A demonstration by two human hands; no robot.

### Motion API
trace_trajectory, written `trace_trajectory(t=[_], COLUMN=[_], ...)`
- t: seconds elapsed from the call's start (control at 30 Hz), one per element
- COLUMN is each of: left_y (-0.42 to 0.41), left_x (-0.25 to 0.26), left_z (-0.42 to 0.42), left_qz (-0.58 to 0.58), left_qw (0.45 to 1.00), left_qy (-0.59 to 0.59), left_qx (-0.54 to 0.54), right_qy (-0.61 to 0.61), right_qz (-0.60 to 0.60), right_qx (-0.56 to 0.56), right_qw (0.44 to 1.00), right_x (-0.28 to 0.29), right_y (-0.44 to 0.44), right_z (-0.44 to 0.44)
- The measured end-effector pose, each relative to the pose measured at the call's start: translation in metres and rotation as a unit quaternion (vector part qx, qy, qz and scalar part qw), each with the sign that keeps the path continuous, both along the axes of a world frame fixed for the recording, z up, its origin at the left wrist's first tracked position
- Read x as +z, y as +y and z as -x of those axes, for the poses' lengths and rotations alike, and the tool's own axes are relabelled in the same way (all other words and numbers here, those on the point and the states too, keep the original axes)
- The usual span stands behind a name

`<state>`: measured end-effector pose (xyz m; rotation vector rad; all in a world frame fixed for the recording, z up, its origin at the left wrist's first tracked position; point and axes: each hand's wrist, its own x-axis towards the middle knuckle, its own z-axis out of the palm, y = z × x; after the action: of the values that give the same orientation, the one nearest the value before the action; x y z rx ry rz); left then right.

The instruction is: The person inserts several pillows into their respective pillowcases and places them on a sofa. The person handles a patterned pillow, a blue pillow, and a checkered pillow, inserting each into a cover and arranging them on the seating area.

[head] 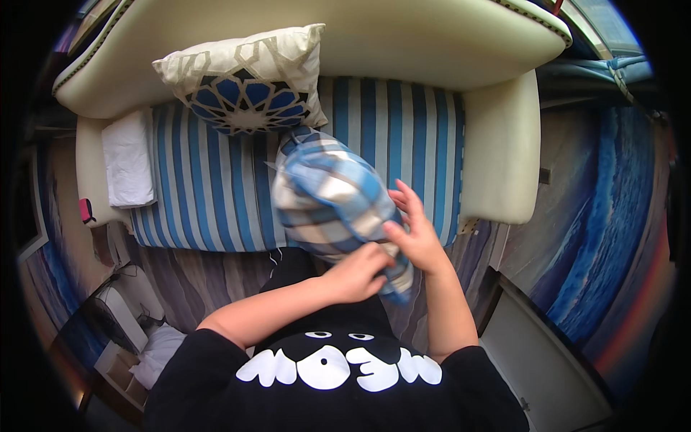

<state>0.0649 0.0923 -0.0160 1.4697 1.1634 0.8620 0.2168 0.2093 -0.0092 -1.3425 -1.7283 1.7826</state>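
A plaid cushion or stuffed cloth cover [329,189] in blue, white and brown lies tilted in front of me, partly over the edge of the striped seat; motion blurs it. At its lower end my left hand [360,272] has its fingers closed on the gathered cloth. My right hand [410,227] is at the right side of the bundle, fingers apart, seemingly touching it or just beside it. A patterned cushion [251,86], cream with a blue star design, leans on the sofa back and meets the bundle's top.
Blue-and-grey striped seat padding [399,135] covers the cream sofa [502,146]. Folded white cloth [128,162] rests at the left armrest, above a small pink item [86,210]. A white cabinet [540,362] stands at lower right, and shelving with a white bag [159,351] at lower left.
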Motion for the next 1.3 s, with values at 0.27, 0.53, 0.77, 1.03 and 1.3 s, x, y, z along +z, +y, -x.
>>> trace_trajectory(t=[0.27,0.53,0.77,1.03,1.3], left_y=[-0.006,0.041,0.116,0.223,0.240], left_x=[-0.036,-0.068,-0.115,-0.068,-0.104], left_z=[0.004,0.148,0.140,0.083,0.054], left_qz=[-0.086,0.147,0.102,-0.135,0.002], left_qw=[0.996,0.930,0.902,0.946,0.939], left_qy=[0.017,0.335,0.408,0.295,0.052], left_qx=[-0.003,0.031,-0.097,-0.013,0.339], right_qy=[-0.270,-0.249,-0.081,0.132,-0.129], right_qz=[-0.223,-0.242,-0.105,-0.048,-0.352], right_qx=[0.022,0.031,-0.204,-0.392,-0.258], right_qw=[0.936,0.937,0.970,0.909,0.890], right_x=[-0.052,-0.037,-0.058,-0.045,-0.076], right_y=[0.007,0.005,0.039,0.160,0.235], right_z=[0.004,0.013,-0.032,-0.151,-0.125])
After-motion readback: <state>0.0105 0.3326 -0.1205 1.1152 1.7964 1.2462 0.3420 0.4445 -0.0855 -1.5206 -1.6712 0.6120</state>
